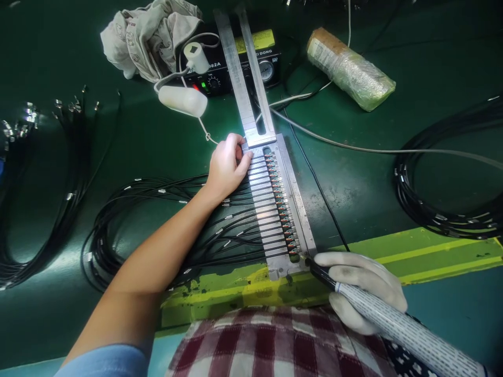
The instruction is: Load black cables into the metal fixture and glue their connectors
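My bare left hand (229,165) is closed on the upper left edge of a slotted metal fixture (271,246), thumb on top. Black cables (251,238) lie side by side in the fixture's slots. Their stripped ends, with small metal and orange parts (281,201), line up along the right side. In a white glove, my right hand (365,288) holds a thick pen-like tool (393,319) with a black nose and a patterned pale barrel. Its thin tip is at the fixture's lower end, close to the lowest cable end. The tool's exact kind is unclear.
Behind the fixture stands a black control box (220,78) with a dial and gauge. A crumpled cloth (151,39), white bottle-like piece (183,100) and plastic-wrapped roll (349,68) lie nearby. Cable coils (408,204) rest right; cable bundles (70,173) lie left. Yellow-green tape (436,251) marks the table's front edge.
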Tool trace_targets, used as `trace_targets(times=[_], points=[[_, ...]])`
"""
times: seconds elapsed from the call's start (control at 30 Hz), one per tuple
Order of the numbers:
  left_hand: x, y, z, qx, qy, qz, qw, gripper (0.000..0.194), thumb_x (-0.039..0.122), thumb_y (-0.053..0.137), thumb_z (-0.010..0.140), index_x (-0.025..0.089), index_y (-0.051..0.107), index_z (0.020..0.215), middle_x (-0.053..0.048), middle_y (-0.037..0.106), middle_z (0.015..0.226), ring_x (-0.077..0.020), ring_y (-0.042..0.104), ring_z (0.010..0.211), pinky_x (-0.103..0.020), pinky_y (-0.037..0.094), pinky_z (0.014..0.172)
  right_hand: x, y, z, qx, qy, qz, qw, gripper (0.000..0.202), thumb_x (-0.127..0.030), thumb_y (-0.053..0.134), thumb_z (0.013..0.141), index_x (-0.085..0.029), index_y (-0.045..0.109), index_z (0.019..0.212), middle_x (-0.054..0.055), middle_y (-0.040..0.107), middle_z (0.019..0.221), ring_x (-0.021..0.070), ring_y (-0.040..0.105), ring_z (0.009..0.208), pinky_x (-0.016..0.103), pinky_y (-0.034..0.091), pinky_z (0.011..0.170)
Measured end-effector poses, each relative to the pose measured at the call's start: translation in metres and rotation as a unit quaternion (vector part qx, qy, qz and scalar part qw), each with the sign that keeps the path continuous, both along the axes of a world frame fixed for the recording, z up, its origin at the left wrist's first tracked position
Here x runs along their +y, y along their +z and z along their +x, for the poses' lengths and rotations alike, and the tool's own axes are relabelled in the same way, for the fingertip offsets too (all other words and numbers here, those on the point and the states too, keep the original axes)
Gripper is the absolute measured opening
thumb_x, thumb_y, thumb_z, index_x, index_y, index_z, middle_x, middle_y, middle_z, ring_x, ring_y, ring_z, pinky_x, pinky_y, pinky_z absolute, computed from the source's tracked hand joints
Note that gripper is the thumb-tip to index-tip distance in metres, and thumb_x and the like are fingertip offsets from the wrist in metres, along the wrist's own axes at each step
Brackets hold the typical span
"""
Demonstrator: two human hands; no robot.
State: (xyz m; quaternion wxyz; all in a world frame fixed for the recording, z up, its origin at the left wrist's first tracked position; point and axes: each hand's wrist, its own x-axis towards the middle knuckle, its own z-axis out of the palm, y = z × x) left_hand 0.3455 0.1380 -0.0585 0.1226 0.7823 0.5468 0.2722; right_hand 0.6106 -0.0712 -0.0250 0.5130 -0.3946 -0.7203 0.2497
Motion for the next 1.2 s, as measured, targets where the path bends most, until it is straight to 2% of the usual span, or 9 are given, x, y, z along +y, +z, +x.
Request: trace_targets(times=[0.17,0.4,0.53,0.93,1.2], points=[[0.0001,0.0001,0.0005,-0.002,0.001,-0.001,1.0,0.018,0.022,0.062,0.084,0.02,0.05,0.098,0.001,0.051,0.069,-0.0177,0.051,0.068,-0.031,0.037,0.064,-0.0028,-0.0017,0.0013,-0.015,0.002,-0.015,1.0,0.039,-0.007,0.063,0.073,-0.017,0.065,0.11,0.01,0.073,0.103,0.0257,0.073,0.088,0.036,0.067,0.061],[-0.0007,0.0005,0.0007,-0.008,-0.001,0.0,1.0,0.019,0.022,0.062,0.084,0.021,0.05,0.099,0.001,0.051,0.069,-0.0179,0.052,0.068,-0.031,0.038,0.064,-0.0077,-0.0094,0.0048,-0.021,0.008,-0.023,0.999,0.044,-0.009,0.067,0.074,-0.016,0.063,0.117,0.01,0.071,0.111,0.0272,0.071,0.095,0.038,0.067,0.069],[-0.0007,0.0003,0.0007,-0.008,0.0,0.0,1.0,0.019,0.021,0.063,0.084,0.021,0.05,0.098,0.002,0.051,0.069,-0.0177,0.052,0.068,-0.031,0.038,0.064,-0.0062,-0.0066,0.0045,-0.022,0.007,-0.022,1.0,0.041,-0.005,0.065,0.074,-0.015,0.064,0.113,0.01,0.071,0.111,0.0255,0.071,0.095,0.036,0.067,0.068],[-0.0005,0.0009,0.0006,-0.002,0.003,-0.01,1.0,0.019,0.022,0.062,0.084,0.021,0.05,0.099,0.001,0.052,0.07,-0.0182,0.052,0.068,-0.032,0.039,0.065,-0.0068,-0.0073,0.0045,-0.032,-0.001,-0.023,0.999,0.039,-0.008,0.065,0.073,-0.017,0.065,0.111,0.009,0.072,0.11,0.0251,0.072,0.093,0.035,0.067,0.067],[-0.0007,0.0011,0.0007,-0.01,0.002,-0.008,1.0,0.018,0.029,0.061,0.087,0.022,0.051,0.099,0.0,0.052,0.07,-0.0188,0.053,0.069,-0.033,0.04,0.066,-0.0059,-0.0044,0.004,-0.022,0.0,-0.029,0.999,0.04,-0.008,0.064,0.073,-0.019,0.065,0.112,0.008,0.072,0.108,0.0251,0.072,0.091,0.036,0.067,0.064]])
